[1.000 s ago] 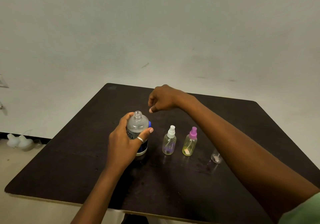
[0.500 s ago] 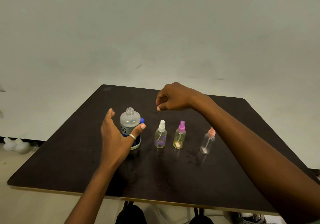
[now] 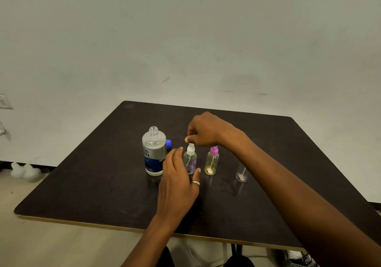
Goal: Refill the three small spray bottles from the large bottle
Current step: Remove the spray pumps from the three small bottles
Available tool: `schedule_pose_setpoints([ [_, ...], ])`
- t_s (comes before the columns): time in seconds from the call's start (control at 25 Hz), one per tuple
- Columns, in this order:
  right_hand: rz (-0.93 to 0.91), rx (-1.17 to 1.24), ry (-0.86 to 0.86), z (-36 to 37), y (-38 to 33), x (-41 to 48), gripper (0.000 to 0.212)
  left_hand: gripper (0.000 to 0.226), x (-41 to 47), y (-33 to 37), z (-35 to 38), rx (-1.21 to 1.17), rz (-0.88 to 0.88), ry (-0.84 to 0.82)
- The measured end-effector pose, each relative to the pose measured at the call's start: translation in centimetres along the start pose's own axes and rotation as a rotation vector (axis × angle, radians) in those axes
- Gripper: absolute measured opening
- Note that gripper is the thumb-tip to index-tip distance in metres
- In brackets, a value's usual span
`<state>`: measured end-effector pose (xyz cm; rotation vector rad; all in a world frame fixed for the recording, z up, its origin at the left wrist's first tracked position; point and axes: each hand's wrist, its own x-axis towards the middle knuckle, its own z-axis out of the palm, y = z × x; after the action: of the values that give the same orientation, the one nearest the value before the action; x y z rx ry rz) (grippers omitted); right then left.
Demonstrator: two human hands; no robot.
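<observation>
Dark table (image 3: 103,184): left hand (image 3: 177,184) open beside white-capped bottle (image 3: 190,159); right hand (image 3: 206,130) curled above, empty.

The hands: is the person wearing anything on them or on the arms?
The left hand has a thin silver ring on one finger. The right hand shows no ring, glove or watch. Both forearms are bare, with no sleeve in view. Short, pale nails show on both hands.
</observation>
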<state>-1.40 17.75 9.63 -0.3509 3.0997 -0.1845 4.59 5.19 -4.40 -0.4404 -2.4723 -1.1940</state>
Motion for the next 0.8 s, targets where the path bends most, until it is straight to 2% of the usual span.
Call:
schedule_pose_setpoints([
  [0.12,0.037,-0.03,0.008,1.1,-0.3,0.1,0.03,0.089,1.7,-0.1,1.2,-0.041,-0.14,-0.113],
  [0.32,0.079,-0.15,0.003,1.9,-1.5,0.1,0.037,0.056,3.5,-0.8,2.1,-0.217,-0.173,-0.103],
  [0.44,0.097,-0.163,-0.005,2.5,-1.7,0.2,0.039,0.042,3.7,-0.9,2.2,-0.229,-0.166,-0.066],
  [0.64,0.122,-0.132,0.002,3.1,-1.7,-0.1,0.038,0.042,3.8,-1.8,2.4,-0.236,-0.155,-0.055],
  [0.8,0.081,-0.138,-0.024,3.3,-2.0,-0.4,0.023,0.037,4.3,-2.4,2.2,-0.249,-0.184,-0.111],
])
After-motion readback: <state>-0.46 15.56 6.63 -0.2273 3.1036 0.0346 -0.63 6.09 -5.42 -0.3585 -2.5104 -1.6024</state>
